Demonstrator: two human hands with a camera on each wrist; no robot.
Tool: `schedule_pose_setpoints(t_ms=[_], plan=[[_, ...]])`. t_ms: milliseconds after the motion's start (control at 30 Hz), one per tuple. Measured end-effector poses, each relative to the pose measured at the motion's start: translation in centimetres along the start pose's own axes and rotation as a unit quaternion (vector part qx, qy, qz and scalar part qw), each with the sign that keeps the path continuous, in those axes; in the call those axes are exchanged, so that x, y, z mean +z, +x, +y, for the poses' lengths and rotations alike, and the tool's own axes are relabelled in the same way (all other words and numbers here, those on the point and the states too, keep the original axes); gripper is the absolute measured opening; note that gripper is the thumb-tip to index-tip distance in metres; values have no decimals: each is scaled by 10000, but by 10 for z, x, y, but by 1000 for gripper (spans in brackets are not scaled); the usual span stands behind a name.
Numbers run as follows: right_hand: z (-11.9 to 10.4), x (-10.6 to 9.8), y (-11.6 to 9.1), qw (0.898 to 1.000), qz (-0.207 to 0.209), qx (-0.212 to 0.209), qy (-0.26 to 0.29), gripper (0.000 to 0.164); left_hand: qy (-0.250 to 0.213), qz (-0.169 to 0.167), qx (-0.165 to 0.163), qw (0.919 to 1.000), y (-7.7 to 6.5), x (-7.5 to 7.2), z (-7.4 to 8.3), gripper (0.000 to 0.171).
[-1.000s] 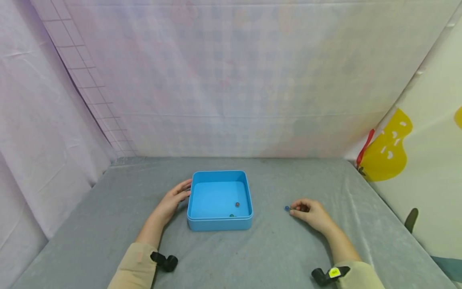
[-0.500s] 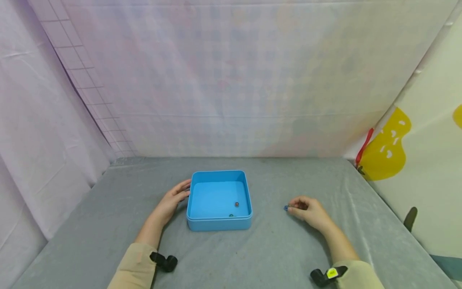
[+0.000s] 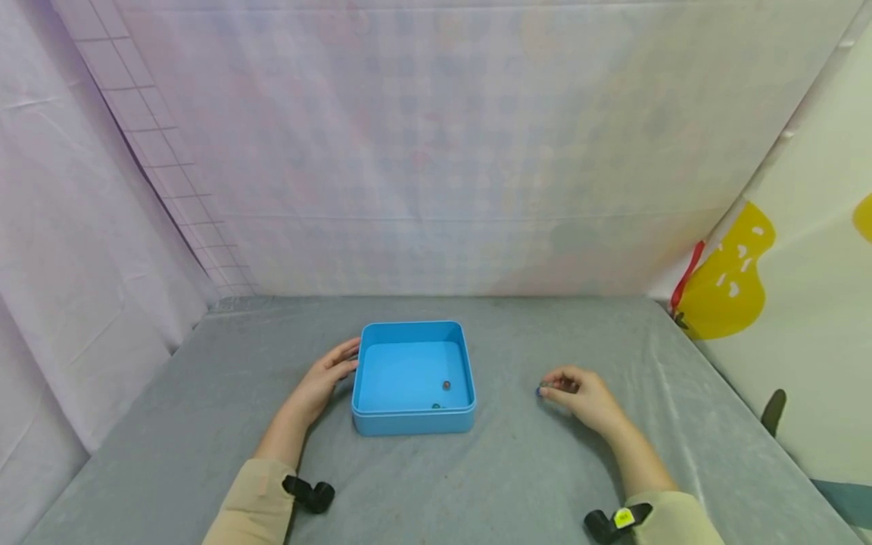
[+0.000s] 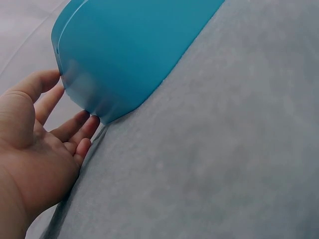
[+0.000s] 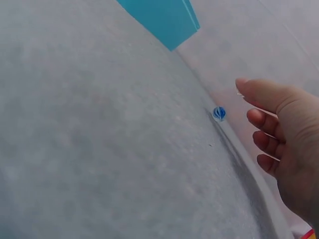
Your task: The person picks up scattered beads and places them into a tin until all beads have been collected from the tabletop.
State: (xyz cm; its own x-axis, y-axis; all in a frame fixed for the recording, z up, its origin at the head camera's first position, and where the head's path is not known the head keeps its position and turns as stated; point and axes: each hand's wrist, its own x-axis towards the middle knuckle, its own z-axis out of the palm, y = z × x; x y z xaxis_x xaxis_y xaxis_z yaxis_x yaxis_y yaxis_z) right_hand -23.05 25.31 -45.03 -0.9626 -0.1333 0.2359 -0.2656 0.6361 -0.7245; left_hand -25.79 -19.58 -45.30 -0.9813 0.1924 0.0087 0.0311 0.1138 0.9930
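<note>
A square blue box (image 3: 414, 422) stands on the grey cloth with a reddish-brown marble (image 3: 446, 385) and a green one (image 3: 436, 406) inside, near its front right. My left hand (image 3: 327, 382) touches the box's left side with fingertips, the thumb at the upper edge in the left wrist view. To the right of the box, my right hand (image 3: 579, 393) pinches a small glassy marble (image 5: 240, 94) between thumb and forefinger; most of it is hidden. The other fingers curl loosely. A clear marble with blue swirls (image 5: 219, 113) lies on the cloth just beyond those fingertips.
The grey cloth (image 3: 504, 484) covers the table up to a pale checked curtain (image 3: 436, 151) at the back. White cloth (image 3: 54, 227) hangs on the left, and a panel with a yellow pear print (image 3: 729, 288) on the right. Both sleeves carry black wrist cameras (image 3: 316, 497).
My right hand has shifted slightly back and left, its fingertips coming over the blue-swirl marble in the head view. The left hand and the box stay put.
</note>
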Motion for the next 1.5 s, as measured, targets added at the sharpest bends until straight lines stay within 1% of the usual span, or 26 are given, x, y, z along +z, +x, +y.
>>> schedule_pose_setpoints(t_ms=[333,733,900,1100,1333,1500], plan=[[-4,2,0,9999,64,-88,-6,19,3,18,1,10000,1,-1,-1,50],[-11,5,0,9989,197,-415,48,13,23,34,-9,10000,-2,1,1,50],[-15,7,1,9978,253,-618,26,12,30,44,-20,10000,-1,1,1,51],[-24,8,1,9962,247,-829,84,11,38,36,9,10000,-1,1,1,51],[-36,10,1,9954,179,-922,186,11,30,-36,93,9999,0,0,-1,51],[-44,11,2,9939,130,-1079,196,11,32,-63,101,9999,1,-1,-2,51]])
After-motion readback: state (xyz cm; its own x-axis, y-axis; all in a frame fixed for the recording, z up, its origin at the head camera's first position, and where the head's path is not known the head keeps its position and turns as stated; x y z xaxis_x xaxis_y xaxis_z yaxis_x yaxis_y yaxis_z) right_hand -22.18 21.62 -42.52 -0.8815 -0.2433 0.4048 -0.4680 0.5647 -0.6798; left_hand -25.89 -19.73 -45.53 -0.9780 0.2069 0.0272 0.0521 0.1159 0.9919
